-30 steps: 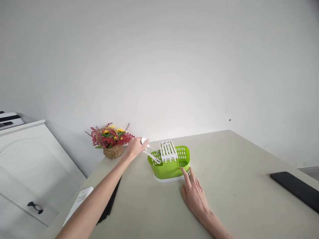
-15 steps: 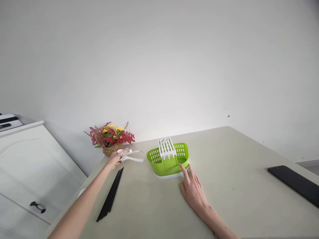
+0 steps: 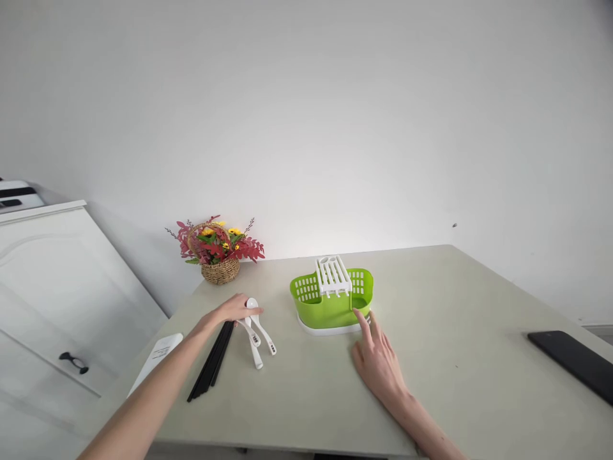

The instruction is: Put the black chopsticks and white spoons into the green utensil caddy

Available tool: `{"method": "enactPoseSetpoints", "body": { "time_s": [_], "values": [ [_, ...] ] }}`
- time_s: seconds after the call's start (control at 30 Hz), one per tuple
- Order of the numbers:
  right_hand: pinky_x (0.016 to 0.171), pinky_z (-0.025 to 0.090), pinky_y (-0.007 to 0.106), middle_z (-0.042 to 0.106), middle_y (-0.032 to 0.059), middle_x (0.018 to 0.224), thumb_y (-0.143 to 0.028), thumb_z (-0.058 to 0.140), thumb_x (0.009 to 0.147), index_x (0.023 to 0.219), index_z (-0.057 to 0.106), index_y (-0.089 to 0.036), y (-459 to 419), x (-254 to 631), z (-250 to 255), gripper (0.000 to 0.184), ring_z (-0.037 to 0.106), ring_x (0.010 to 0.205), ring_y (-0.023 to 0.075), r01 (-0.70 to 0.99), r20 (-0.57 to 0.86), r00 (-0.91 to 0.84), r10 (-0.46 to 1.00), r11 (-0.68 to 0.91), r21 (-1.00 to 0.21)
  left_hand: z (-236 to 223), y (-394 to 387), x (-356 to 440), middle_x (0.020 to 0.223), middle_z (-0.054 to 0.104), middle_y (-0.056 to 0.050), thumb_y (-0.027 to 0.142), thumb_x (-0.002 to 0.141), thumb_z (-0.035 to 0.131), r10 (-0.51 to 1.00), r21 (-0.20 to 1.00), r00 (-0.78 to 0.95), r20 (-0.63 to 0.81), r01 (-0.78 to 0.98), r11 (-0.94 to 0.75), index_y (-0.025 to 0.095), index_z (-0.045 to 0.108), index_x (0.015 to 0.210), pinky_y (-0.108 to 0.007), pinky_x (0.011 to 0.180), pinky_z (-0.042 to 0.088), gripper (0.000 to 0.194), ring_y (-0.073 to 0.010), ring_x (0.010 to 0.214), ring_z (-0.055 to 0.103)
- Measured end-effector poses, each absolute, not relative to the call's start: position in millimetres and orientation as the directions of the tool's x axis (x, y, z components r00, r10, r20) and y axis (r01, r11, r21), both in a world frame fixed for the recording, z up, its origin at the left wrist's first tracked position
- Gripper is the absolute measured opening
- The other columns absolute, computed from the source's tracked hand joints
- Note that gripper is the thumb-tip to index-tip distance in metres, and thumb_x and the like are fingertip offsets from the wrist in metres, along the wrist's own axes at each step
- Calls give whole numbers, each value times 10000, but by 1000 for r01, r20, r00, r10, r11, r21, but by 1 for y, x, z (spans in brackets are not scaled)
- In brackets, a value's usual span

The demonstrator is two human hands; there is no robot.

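My left hand (image 3: 238,308) is closed on the bowl ends of white spoons (image 3: 263,337), low over the table just beyond some black chopsticks (image 3: 211,363). Three spoon handles fan out from it toward me; part of the bowls is hidden by the fingers. The green utensil basket (image 3: 330,314) stands to the right, with a white slotted rack (image 3: 334,276) across its middle and a white tray (image 3: 328,331) beneath. At its front right corner rests my right hand (image 3: 376,358), fingers apart, the index fingertip at the basket's rim.
Behind my left hand stands a wicker basket of flowers (image 3: 220,271) near the wall. A white object with print (image 3: 163,351) lies at the table's left edge, partly under my forearm. A black phone-like slab (image 3: 572,364) lies far right. A white cabinet (image 3: 71,300) adjoins the left side.
My left hand has drawn the spoons out of the basket's left side, moved left, and lowered them beside the chopsticks. My right hand has stayed at the basket; the view has shifted slightly.
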State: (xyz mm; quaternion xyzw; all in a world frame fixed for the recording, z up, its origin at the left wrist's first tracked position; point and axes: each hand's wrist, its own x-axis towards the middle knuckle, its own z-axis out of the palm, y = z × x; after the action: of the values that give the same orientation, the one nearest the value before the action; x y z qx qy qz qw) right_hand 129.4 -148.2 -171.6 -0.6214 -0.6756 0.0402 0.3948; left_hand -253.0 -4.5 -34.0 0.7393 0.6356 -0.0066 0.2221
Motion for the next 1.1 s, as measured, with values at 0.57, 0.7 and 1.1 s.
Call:
{"method": "enactPoseSetpoints", "body": {
  "time_s": [0.57, 0.7, 1.1],
  "values": [
    [1109, 449, 519, 347, 161, 1600, -175, 417, 956, 1616, 211, -275, -151, 132, -173, 698, 407, 1462, 347, 818, 462, 58, 885, 223, -531, -62, -15, -243, 744, 650, -39, 519, 811, 592, 928, 57, 372, -14, 927, -371, 237, 625, 705, -282, 683, 436, 303, -217, 726, 635],
    [1097, 457, 538, 364, 142, 1598, -179, 417, 958, 1620, 190, -309, -151, 131, -175, 711, 398, 1470, 339, 815, 470, 67, 880, 223, -534, -64, -18, -242, 909, 662, -70, 476, 835, 583, 913, 36, 405, 41, 913, -406, 244, 651, 803, -310, 798, 480, 244, -250, 844, 662],
    [1097, 457, 523, 380, 163, 1582, -155, 402, 950, 1618, 213, -264, -153, 131, -169, 703, 414, 1458, 337, 828, 462, 60, 885, 214, -518, -80, -40, -240, 1248, 603, -101, 446, 1023, 353, 929, -18, 325, 178, 945, -327, 229, 626, 1169, -358, 826, 496, 378, -220, 833, 676]
  ]
}}
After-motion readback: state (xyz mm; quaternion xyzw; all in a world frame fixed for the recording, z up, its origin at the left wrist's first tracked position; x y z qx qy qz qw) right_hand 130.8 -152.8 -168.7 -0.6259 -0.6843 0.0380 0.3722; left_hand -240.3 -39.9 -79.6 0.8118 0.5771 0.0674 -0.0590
